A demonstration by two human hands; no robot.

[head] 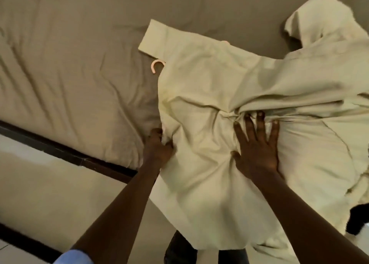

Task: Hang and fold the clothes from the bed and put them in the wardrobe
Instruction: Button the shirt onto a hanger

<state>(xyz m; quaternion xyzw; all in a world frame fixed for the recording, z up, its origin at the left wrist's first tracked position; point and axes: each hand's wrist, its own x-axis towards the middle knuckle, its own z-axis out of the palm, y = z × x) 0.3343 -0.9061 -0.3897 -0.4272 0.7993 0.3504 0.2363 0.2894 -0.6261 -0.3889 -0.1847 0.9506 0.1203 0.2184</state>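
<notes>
A pale cream shirt (pixel 209 83) lies spread on the bed, its lower part hanging over the near edge. A peach plastic hanger sits inside it; only the hook (pixel 156 65) sticks out at the collar on the left. My left hand (pixel 157 149) pinches the shirt's left edge by the mattress side. My right hand (pixel 257 147) lies flat on the cloth with fingers spread, pressing a bunched fold at the shirt's middle. One short sleeve (pixel 153 37) points up-left; the other sleeve (pixel 315 17) is rumpled at the upper right.
The bed (pixel 69 59) has a wrinkled beige sheet and a dark frame rail (pixel 60 149) along its near edge. Pale floor tiles (pixel 50 193) lie below the rail. A dark garment (pixel 359 217) peeks out under the shirt at the lower right.
</notes>
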